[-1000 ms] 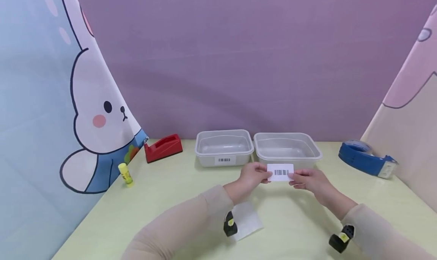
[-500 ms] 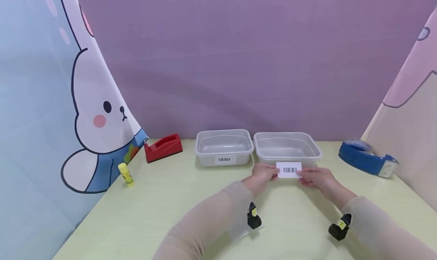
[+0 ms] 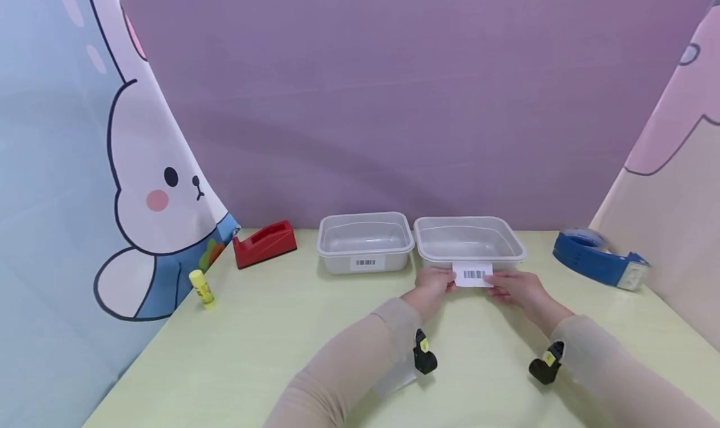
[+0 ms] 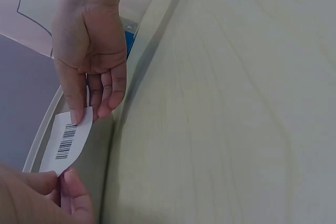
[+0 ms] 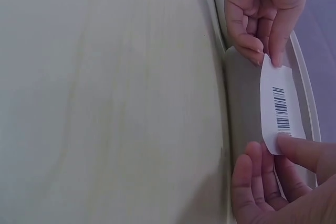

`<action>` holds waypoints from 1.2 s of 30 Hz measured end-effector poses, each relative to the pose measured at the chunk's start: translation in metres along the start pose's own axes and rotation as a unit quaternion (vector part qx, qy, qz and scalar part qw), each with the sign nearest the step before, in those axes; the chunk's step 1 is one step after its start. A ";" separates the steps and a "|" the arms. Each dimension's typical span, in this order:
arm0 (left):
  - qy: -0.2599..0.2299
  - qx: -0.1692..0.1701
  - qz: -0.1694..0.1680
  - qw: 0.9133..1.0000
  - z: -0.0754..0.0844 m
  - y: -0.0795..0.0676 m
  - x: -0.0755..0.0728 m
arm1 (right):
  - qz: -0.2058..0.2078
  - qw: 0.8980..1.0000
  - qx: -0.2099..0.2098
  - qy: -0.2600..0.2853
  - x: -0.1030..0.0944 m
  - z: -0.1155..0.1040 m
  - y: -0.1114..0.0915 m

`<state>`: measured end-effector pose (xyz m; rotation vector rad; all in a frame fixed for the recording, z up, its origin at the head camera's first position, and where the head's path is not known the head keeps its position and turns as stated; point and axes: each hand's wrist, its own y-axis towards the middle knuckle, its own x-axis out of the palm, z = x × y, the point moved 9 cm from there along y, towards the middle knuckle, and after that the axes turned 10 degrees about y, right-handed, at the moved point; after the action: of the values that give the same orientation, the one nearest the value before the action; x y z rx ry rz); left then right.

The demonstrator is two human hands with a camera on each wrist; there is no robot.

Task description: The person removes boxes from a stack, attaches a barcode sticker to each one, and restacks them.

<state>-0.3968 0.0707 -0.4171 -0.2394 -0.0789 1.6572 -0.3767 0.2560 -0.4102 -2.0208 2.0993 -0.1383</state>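
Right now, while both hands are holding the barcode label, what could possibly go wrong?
The label bows between the left hand and right hand, so pressing it against the right container might crease it. The right thumb reaches the end of the barcode, so the print could perhaps smudge.
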 end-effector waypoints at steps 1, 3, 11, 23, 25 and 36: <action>-0.003 0.001 0.001 1.000 0.000 0.001 0.000 | 0.000 1.000 -0.002 0.000 0.001 0.000 0.000; -0.005 0.003 0.004 1.000 -0.001 0.001 0.000 | 0.000 1.000 -0.004 0.002 0.002 0.000 0.001; -0.020 0.000 0.006 1.000 -0.005 0.005 0.002 | 0.007 1.000 0.002 0.013 0.003 0.003 0.007; 0.021 0.006 0.021 1.000 -0.003 0.002 -0.003 | 0.033 0.999 0.010 0.035 0.001 0.005 0.013; 0.050 0.006 0.031 0.998 -0.001 0.000 -0.006 | 0.033 0.999 0.009 0.039 0.001 0.004 0.014; 0.009 0.059 -0.085 0.995 0.013 -0.016 0.025 | 0.055 0.998 0.011 0.030 -0.001 0.004 0.013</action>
<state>-0.3860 0.0984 -0.4041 -0.1526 0.0121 1.4836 -0.3888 0.2578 -0.4173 -1.9065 2.2292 -0.2063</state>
